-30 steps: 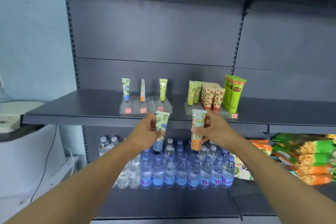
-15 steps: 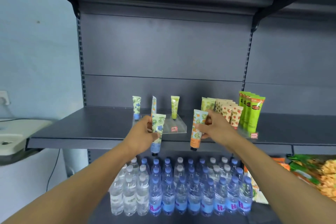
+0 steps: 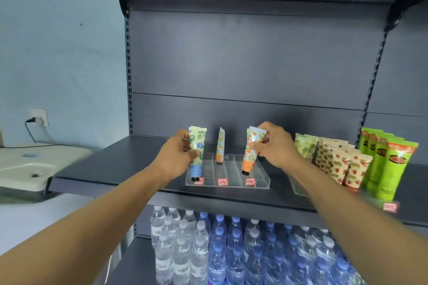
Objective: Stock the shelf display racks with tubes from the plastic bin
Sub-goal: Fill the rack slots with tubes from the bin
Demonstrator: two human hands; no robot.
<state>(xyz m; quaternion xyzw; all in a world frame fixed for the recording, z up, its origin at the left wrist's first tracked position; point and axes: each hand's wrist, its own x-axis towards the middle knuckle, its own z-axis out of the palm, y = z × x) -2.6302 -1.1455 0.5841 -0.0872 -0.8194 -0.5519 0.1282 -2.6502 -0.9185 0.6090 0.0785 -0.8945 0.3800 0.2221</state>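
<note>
Both hands reach over the dark shelf (image 3: 99, 169) in the head view, each holding a tube above the clear display rack (image 3: 261, 174). Our left hand (image 3: 177, 157) curls its fingers and thumb round a blue-and-green tube (image 3: 196, 152), which stands nearly upright, long axis vertical, black cap down at the rack's front-left corner and flat crimped end up. Our right hand (image 3: 275, 146) pinches an orange tube (image 3: 251, 148) near its crimped top; this one leans a little, its top tilted to the right, and its black cap points down into a right-hand lane of the rack. Between the two, a third orange tube (image 3: 220, 144) stands cap-down at the back of the middle lane, turned edge-on to us.

We cannot tell whether either held cap actually touches the rack floor. The left hand hides part of the blue-and-green tube's side. The small red labels (image 3: 222, 181) on the rack's front are too small to read. To the right, more tubes (image 3: 342, 164) stand packed together; their rack is barely visible. Water bottles (image 3: 217, 254) fill the shelf below.
</note>
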